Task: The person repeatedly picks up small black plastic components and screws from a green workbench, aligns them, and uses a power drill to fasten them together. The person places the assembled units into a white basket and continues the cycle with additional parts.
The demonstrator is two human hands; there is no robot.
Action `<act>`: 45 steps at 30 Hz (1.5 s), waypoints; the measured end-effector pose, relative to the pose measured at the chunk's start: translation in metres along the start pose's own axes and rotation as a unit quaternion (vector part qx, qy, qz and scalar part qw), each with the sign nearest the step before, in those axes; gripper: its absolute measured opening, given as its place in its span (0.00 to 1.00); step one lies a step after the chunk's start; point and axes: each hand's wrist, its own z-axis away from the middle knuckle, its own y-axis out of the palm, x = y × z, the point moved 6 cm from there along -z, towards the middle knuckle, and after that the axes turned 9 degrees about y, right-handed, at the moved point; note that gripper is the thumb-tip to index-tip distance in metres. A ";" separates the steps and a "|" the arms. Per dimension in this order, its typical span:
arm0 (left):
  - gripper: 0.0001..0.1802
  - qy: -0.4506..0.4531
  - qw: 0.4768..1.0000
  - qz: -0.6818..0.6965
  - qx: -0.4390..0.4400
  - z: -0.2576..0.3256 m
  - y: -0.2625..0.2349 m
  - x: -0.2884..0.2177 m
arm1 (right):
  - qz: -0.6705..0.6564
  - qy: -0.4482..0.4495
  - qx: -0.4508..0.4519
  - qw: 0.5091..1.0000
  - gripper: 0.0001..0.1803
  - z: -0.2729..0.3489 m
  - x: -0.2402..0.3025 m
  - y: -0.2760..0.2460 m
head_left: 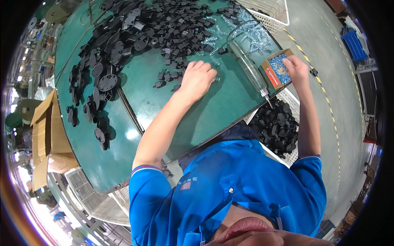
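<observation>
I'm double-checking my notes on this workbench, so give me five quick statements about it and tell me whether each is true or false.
1. The right hand is at the small cardboard box. True.
2. The left hand is gripping the screwdriver-like tool. False: the screwdriver-like tool lies apart from the left hand, on the green table.
3. Metal springs are spread on the table, near its far right corner. True.
4. The white crate beside the right forearm is filled with springs. False: black parts fill it.
5. An open brown carton stands beyond the table's left edge. True.
</observation>
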 end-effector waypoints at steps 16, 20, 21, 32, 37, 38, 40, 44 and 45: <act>0.12 -0.164 0.941 0.252 -0.155 0.024 -0.028 -0.025 | -0.586 0.303 0.029 0.751 0.11 0.189 -0.073 0.090; 0.09 -0.256 0.910 0.307 -0.110 0.040 -0.009 -0.029 | -0.610 0.276 0.011 0.743 0.13 0.192 -0.056 0.087; 0.09 -0.260 0.906 0.318 -0.100 0.042 -0.007 -0.034 | -0.606 0.278 0.007 0.745 0.14 0.189 -0.050 0.086; 0.09 -0.137 0.958 0.231 -0.100 0.042 -0.014 -0.061 | -0.622 0.257 -0.048 0.738 0.11 0.190 -0.048 0.097; 0.09 -0.126 0.960 0.231 -0.098 0.042 -0.015 -0.064 | -0.633 0.273 -0.072 0.721 0.09 0.194 -0.047 0.097; 0.09 -0.125 0.960 0.233 -0.097 0.042 -0.014 -0.065 | -0.636 0.278 -0.073 0.716 0.09 0.192 -0.046 0.098; 0.10 -0.119 0.960 0.234 -0.097 0.043 -0.013 -0.066 | -0.641 0.286 -0.074 0.708 0.09 0.188 -0.047 0.100; 0.10 -0.100 0.964 0.227 -0.096 0.049 -0.010 -0.066 | -0.656 0.285 -0.082 0.694 0.09 0.189 -0.049 0.103; 0.10 -0.095 0.965 0.224 -0.096 0.050 -0.010 -0.065 | -0.658 0.287 -0.083 0.691 0.09 0.188 -0.048 0.103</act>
